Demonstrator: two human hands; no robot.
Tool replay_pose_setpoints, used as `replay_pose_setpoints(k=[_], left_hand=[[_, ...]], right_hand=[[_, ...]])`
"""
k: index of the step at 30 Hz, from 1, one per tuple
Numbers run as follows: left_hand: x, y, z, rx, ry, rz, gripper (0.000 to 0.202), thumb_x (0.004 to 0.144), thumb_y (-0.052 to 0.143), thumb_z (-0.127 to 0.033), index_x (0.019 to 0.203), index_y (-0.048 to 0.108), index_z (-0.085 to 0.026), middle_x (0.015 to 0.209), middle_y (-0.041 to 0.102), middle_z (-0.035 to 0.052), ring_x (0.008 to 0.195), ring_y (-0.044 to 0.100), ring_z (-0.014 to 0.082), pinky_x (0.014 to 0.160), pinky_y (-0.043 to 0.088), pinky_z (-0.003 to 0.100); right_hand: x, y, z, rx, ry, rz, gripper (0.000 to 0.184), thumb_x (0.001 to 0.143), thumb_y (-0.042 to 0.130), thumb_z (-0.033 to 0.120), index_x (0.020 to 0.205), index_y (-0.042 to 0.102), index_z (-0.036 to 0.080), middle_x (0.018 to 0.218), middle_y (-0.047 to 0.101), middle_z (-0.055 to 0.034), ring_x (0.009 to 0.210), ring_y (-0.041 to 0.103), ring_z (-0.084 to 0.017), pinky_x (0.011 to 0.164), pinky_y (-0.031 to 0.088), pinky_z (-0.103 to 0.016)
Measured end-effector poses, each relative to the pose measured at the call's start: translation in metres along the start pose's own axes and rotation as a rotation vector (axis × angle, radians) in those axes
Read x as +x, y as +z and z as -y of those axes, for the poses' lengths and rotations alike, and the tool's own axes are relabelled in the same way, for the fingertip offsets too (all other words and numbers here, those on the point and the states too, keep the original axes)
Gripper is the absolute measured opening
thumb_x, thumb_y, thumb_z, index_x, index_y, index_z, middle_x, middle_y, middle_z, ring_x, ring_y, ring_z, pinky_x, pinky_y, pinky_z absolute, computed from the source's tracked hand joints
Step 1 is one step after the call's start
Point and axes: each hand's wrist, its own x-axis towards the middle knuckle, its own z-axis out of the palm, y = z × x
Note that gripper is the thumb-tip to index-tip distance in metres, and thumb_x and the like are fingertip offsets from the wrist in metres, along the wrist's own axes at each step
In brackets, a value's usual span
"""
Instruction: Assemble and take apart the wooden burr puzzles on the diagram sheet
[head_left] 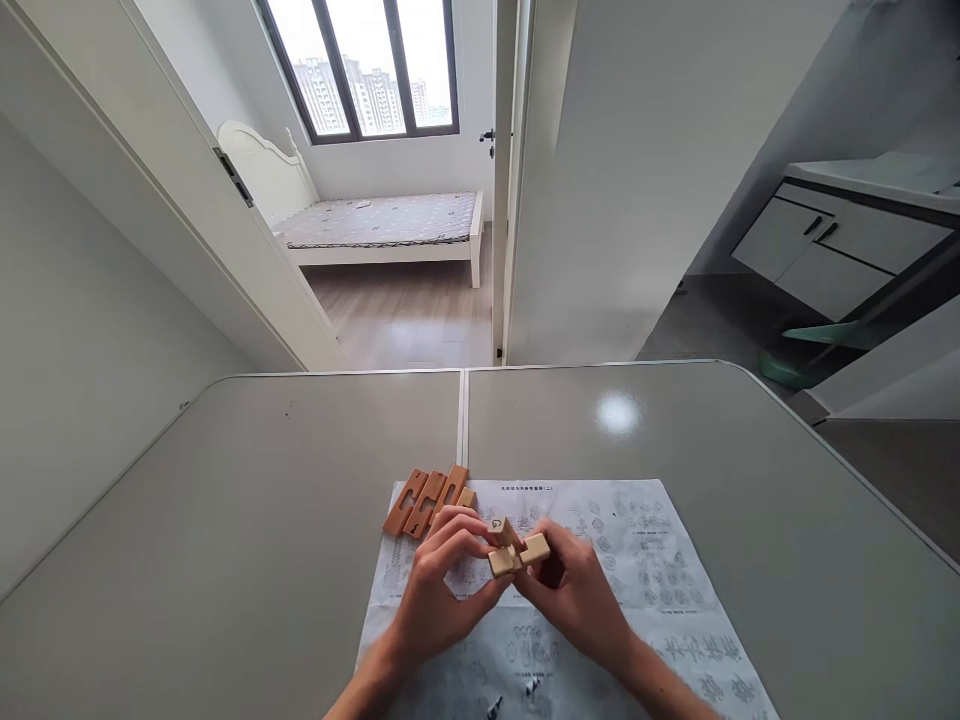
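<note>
My left hand and my right hand meet above a printed sheet and grip light wooden puzzle pieces between fingers and thumbs. Three block ends show, set at angles to each other, and one carries a dark mark. How the pieces lock together is hidden by my fingers. Just beyond my left hand lie several reddish-brown notched wooden pieces side by side, with slots cut in them. A lighter wooden block sits at their right end, partly behind my left fingers.
The creased paper sheet bears small assembly diagrams and lies on a grey table with a seam down its middle. Two small dark scraps rest on the sheet near me. Beyond the table edge are a doorway, a bed and a white cabinet.
</note>
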Motion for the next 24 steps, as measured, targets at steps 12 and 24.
replay_pose_setpoints(k=[12, 24], left_hand=[[0.001, 0.003, 0.009, 0.402, -0.041, -0.221, 0.02, 0.091, 0.076, -0.017, 0.087, 0.058, -0.025, 0.111, 0.07, 0.0046, 0.116, 0.06, 0.0261, 0.097, 0.053, 0.044], [-0.001, 0.012, 0.001, 0.577, -0.01, -0.183, 0.024, 0.081, 0.082, -0.019, 0.083, 0.059, -0.025, 0.121, 0.07, 0.006, 0.125, 0.059, 0.0309, 0.107, 0.048, 0.049]], right_hand=[[-0.002, 0.002, 0.0, -0.442, -0.153, -0.178, 0.031, 0.089, 0.065, 0.025, 0.073, 0.038, 0.025, 0.067, 0.048, 0.0032, 0.064, 0.047, -0.017, 0.063, 0.036, -0.029], [0.0, 0.003, -0.002, -0.588, -0.16, -0.168, 0.036, 0.09, 0.071, 0.025, 0.073, 0.04, 0.024, 0.069, 0.05, 0.0034, 0.072, 0.048, -0.02, 0.076, 0.038, -0.036]])
